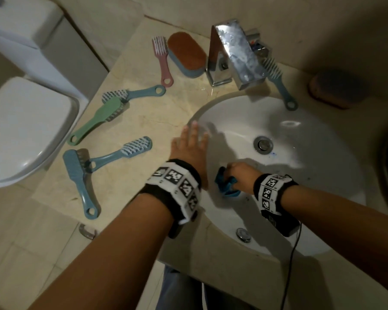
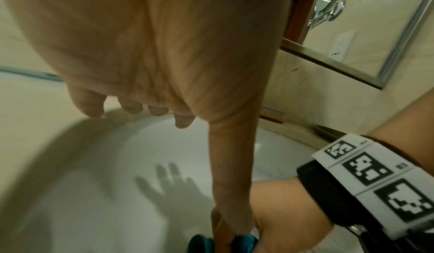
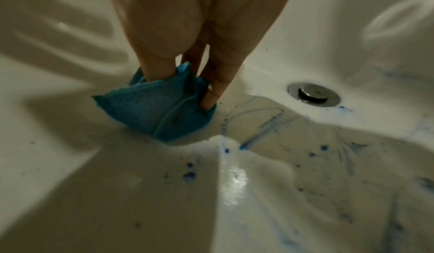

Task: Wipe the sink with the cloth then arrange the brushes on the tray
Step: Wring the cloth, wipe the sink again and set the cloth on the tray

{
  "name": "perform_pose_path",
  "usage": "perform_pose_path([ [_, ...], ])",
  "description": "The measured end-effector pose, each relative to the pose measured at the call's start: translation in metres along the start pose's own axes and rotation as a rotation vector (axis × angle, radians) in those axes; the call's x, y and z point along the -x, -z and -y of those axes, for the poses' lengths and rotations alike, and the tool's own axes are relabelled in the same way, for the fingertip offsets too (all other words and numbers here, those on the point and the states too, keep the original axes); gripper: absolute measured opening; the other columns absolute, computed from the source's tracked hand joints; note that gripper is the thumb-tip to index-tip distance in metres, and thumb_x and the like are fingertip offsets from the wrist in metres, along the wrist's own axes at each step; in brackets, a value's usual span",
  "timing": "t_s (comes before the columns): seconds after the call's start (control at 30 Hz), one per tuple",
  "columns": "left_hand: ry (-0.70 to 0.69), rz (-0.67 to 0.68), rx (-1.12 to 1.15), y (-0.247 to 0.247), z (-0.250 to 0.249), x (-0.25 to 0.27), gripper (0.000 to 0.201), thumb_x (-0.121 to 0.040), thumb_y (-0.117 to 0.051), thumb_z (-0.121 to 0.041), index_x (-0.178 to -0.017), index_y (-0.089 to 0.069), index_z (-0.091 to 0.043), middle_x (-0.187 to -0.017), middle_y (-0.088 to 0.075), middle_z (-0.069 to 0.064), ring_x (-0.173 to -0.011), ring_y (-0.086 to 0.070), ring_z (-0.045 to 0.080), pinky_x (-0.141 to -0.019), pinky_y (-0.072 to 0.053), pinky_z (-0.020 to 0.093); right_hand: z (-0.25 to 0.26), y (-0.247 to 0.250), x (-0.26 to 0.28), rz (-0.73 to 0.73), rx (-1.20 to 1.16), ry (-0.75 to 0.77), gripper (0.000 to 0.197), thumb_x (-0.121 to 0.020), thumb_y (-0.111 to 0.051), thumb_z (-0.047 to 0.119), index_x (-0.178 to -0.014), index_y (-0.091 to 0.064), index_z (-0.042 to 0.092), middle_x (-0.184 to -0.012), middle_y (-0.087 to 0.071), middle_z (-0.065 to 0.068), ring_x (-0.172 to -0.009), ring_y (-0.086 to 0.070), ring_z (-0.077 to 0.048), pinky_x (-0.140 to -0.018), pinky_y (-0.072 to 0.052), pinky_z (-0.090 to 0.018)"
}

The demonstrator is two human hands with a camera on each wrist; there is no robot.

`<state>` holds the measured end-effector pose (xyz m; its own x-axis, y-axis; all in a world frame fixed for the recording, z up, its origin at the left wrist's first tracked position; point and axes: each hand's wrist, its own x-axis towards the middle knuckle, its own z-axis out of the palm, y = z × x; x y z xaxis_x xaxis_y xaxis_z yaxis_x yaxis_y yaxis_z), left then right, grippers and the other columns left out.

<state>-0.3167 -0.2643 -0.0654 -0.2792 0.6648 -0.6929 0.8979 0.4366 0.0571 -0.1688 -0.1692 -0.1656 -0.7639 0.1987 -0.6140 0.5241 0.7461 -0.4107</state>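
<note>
This is a bathroom, most likely in a home or a hotel room; a white oval sink (image 1: pixel 300 135) with a metal drain (image 1: pixel 263 144) is set into a beige stone desk (image 1: pixel 148 121); a square chrome tap (image 1: pixel 235 54) stands behind the basin; a white toilet (image 1: pixel 25 130) with its lid down and its cistern (image 1: pixel 20 25) sits just beside the desk; the floor and walls are pale tile; the left wrist view shows a framed wall mirror (image 2: pixel 366 40), a round shaving mirror (image 2: pixel 328 2) on a chrome arm and a wall socket (image 2: pixel 341 47).
</note>
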Motion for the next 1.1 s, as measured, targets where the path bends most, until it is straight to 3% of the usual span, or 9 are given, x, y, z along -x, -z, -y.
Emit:
perform_pose_path([
  [0.17, -0.104, 0.108, -0.005, -0.005, -0.048, -0.046, 0.100, -0.086, -0.063, -0.033, -0.149, 0.014, -0.017, -0.155, 0.024, 0.009, -0.144, 0.017, 0.030, -0.117, 0.001, 0.053, -0.015, 0.003, 0.013, 0.088, -0.039, -0.095, 0.038, -0.088, -0.052, 0.003, -0.123, -0.061, 0.012, -0.134, -0.050, -0.010, -0.125, -0.046, -0.022, -0.098, -0.035, -0.022],
  [0.23, -0.118, 0.144, -0.009, -0.012, -0.052, -0.063, 0.100, -0.085, -0.063, -0.032, -0.149, 0.014, -0.018, -0.156, 0.021, 0.008, -0.145, 0.016, 0.030, -0.117, 0.001, 0.052, -0.023, 0.002, 0.012, 0.064, -0.050, -0.116, 0.038, -0.088, -0.051, 0.002, -0.123, -0.060, 0.014, -0.134, -0.050, -0.010, -0.124, -0.046, -0.021, -0.098, -0.035, -0.022],
  [0.37, -0.115, 0.195, -0.028, -0.024, -0.056, -0.093, 0.110, -0.079, -0.071, -0.029, -0.148, 0.014, -0.020, -0.155, 0.023, 0.009, -0.144, 0.016, 0.031, -0.118, 0.001, 0.051, -0.035, 0.006, 0.007, -0.062, -0.111, -0.099, 0.031, -0.086, -0.057, 0.006, -0.116, -0.065, 0.009, -0.121, -0.057, -0.015, -0.113, -0.053, -0.028, -0.094, -0.038, -0.025],
  [0.47, -0.121, 0.237, -0.095, -0.025, -0.060, -0.110, 0.123, -0.070, -0.078, -0.038, -0.148, 0.017, -0.022, -0.154, 0.027, 0.009, -0.144, 0.018, 0.031, -0.119, 0.002, 0.049, -0.047, 0.016, 0.004, -0.221, -0.178, -0.145, 0.029, -0.086, -0.059, 0.005, -0.114, -0.066, 0.007, -0.117, -0.059, -0.016, -0.110, -0.055, -0.032, -0.096, -0.039, -0.029],
  [0.57, -0.129, 0.245, -0.104, -0.018, -0.065, -0.121, 0.122, -0.070, -0.077, -0.042, -0.148, 0.015, -0.024, -0.153, 0.029, 0.008, -0.144, 0.018, 0.031, -0.119, 0.000, 0.048, -0.063, 0.027, -0.003, -0.283, -0.191, -0.250, 0.034, -0.088, -0.053, 0.005, -0.121, -0.061, 0.011, -0.127, -0.053, -0.014, -0.118, -0.049, -0.030, -0.100, -0.038, -0.032],
  [0.7, -0.118, 0.212, -0.051, -0.017, -0.070, -0.127, 0.119, -0.070, -0.077, -0.037, -0.148, 0.012, -0.031, -0.153, 0.031, 0.006, -0.143, 0.020, 0.031, -0.117, 0.000, 0.049, -0.076, 0.037, -0.026, -0.400, -0.242, -0.308, 0.027, -0.089, -0.053, 0.011, -0.113, -0.065, 0.008, -0.117, -0.057, -0.015, -0.111, -0.054, -0.029, -0.093, -0.043, -0.029],
  [0.9, -0.131, 0.191, -0.103, -0.034, -0.072, -0.139, 0.122, -0.070, -0.077, -0.028, -0.147, 0.018, -0.031, -0.149, 0.036, 0.010, -0.140, 0.029, 0.032, -0.118, 0.005, 0.050, -0.082, 0.031, -0.033, -0.227, -0.119, -0.313, 0.040, -0.091, -0.056, 0.025, -0.130, -0.055, 0.017, -0.126, -0.051, -0.014, -0.118, -0.049, -0.032, -0.101, -0.036, -0.032],
  [1.03, -0.140, 0.175, -0.104, -0.038, -0.068, -0.144, 0.123, -0.069, -0.078, -0.026, -0.147, 0.016, -0.030, -0.149, 0.037, 0.010, -0.140, 0.029, 0.030, -0.118, 0.005, 0.048, -0.081, 0.020, -0.032, -0.170, -0.128, -0.323, 0.028, -0.088, -0.062, 0.026, -0.106, -0.056, 0.005, -0.109, -0.057, -0.017, -0.108, -0.056, -0.033, -0.091, -0.043, -0.036],
  [1.1, -0.142, 0.161, -0.103, -0.040, -0.068, -0.145, 0.123, -0.069, -0.078, -0.024, -0.148, 0.016, -0.030, -0.150, 0.036, 0.009, -0.141, 0.028, 0.030, -0.119, 0.006, 0.048, -0.084, 0.019, -0.037, -0.174, -0.169, -0.338, 0.029, -0.091, -0.058, 0.026, -0.110, -0.057, 0.004, -0.111, -0.056, -0.017, -0.108, -0.055, -0.031, -0.089, -0.041, -0.032],
])
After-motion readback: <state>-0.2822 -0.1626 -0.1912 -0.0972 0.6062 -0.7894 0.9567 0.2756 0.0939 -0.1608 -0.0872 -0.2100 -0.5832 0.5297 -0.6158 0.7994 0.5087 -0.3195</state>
